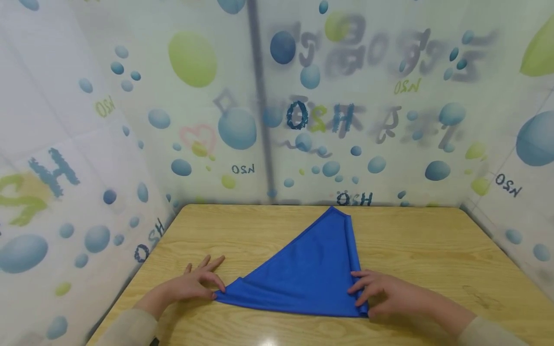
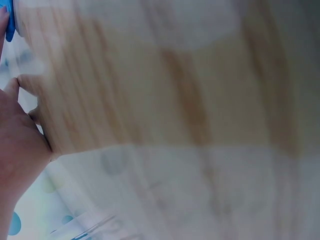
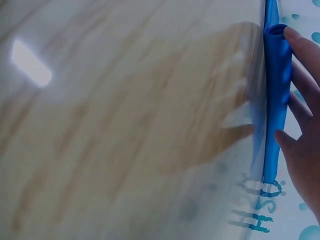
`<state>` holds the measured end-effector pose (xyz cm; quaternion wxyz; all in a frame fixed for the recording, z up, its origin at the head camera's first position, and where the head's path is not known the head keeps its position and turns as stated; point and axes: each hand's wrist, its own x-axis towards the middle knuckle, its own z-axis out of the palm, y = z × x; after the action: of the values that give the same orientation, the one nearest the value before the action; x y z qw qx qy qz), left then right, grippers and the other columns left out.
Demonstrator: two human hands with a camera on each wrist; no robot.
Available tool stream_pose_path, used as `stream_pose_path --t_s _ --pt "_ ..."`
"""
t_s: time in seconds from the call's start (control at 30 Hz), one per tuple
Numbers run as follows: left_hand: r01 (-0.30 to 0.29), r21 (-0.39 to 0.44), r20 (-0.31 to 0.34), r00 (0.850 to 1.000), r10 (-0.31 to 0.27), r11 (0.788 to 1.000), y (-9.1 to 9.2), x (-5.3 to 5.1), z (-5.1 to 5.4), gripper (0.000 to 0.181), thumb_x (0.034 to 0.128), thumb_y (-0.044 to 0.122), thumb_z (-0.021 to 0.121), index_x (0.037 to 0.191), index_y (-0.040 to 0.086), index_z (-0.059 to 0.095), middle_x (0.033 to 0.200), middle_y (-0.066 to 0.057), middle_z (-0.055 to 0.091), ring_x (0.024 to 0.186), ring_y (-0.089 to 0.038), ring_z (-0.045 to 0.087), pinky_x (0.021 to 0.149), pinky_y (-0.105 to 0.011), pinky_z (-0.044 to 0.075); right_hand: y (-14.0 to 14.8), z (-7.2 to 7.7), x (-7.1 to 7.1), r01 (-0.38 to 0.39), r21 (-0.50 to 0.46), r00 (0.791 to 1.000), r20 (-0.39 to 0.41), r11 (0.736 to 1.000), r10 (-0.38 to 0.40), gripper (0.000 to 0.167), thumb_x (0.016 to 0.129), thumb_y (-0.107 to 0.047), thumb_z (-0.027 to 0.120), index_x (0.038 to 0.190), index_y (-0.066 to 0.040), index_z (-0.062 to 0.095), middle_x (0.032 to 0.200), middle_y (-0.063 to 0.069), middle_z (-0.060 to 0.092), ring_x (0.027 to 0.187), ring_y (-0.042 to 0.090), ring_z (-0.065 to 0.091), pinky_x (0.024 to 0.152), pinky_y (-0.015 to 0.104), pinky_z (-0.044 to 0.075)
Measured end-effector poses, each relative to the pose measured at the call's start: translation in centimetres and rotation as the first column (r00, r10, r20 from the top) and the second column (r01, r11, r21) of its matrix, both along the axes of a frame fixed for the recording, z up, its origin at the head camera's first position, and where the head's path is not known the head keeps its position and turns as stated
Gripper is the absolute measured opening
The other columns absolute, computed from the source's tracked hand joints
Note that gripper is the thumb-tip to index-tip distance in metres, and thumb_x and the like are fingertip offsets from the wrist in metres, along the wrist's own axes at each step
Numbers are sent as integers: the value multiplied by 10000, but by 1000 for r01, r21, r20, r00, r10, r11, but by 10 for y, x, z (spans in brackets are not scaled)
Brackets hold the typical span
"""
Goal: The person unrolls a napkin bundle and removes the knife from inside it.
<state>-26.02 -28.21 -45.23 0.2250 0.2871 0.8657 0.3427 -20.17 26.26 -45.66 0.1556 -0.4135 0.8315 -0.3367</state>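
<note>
A blue cloth (image 1: 303,269) lies on the table in a roughly triangular shape, with its right edge rolled into a narrow tube (image 3: 277,100). At its left corner, my left hand (image 1: 195,283) pinches the cloth between thumb and index finger while the other fingers spread upward. The left wrist view catches only part of that hand (image 2: 17,135) and a bit of blue cloth (image 2: 10,25). My right hand (image 1: 385,294) holds the near end of the rolled edge, fingers over the roll and thumb at its near side. In the right wrist view, the fingertips touch the tube.
The wooden table (image 1: 415,250) has a glossy surface that reflects light. Behind it and along both sides hang pale curtains (image 1: 381,134) printed with blue and green dots and lettering. A dark vertical pole (image 1: 259,96) shows through the back curtain.
</note>
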Motion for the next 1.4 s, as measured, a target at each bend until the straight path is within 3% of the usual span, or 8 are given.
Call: stream_pose_path --t_s 0.27,0.43,0.6,0.73,0.97,1.07,1.23,1.4 --pt "3 9 1 1000 -3 1000 -1 0 -1 118 858 248 711 972 270 735 1598 -225 92 1384 -506 -214 917 -738 -247 0 -2 -4 -48 -59 986 -161 997 38 156 876 -298 717 1028 -266 736 1190 -68 637 1326 267 425 1084 350 353" --pt "1 10 2 1000 -1 1000 -1 0 -2 121 853 250 715 970 272 735 1598 -224 94 1384 -507 -212 918 -739 -245 1 -2 -6 -63 -93 978 -205 994 43 112 858 -274 738 968 -277 720 1131 -78 639 1286 307 458 1121 259 263" --pt "3 15 14 1000 -3 1000 -1 0 -2 123 852 240 715 971 262 736 1596 -231 91 1382 -508 -217 913 -743 -244 3 -1 -6 -62 -91 983 -178 994 45 108 862 -269 738 970 -268 725 1112 -84 624 1297 289 449 1117 149 107" --pt "3 20 20 1000 -3 1000 -1 0 -1 124 854 229 710 972 256 735 1597 -231 88 1382 -504 -221 911 -743 -246 7 0 -6 -80 -91 981 -185 993 62 140 869 -243 735 1009 -247 739 1111 -71 619 1294 287 453 1114 139 78" --pt "6 10 10 1000 -7 1000 1 -1 0 122 851 237 711 968 263 733 1598 -228 87 1382 -509 -215 912 -743 -246 14 -1 -5 -98 -98 987 -138 990 84 145 894 -225 710 1033 -207 747 1095 -62 653 1262 245 489 1120 192 206" --pt "4 2 0 1000 -4 1000 2 -1 1 122 845 246 716 963 271 734 1597 -229 95 1383 -512 -209 916 -741 -244 17 -3 -3 -83 -79 989 -133 993 72 180 900 -245 700 1072 -213 743 1129 -66 653 1292 241 470 1116 179 197" --pt "3 -3 -2 1000 -3 1000 3 -1 0 124 841 257 720 963 272 735 1593 -240 95 1378 -520 -210 915 -738 -248 22 -5 2 -37 -10 997 -70 999 36 254 931 -293 658 1174 -246 718 1294 -53 613 1396 205 352 1100 188 182" --pt "-1 -1 -9 1000 1 1000 2 -2 -1 121 842 253 719 961 273 734 1588 -255 92 1372 -535 -203 910 -741 -250 25 -3 5 -12 12 1000 7 1000 11 285 954 -295 628 1231 -263 687 1372 -34 570 1436 158 260 1090 234 246"
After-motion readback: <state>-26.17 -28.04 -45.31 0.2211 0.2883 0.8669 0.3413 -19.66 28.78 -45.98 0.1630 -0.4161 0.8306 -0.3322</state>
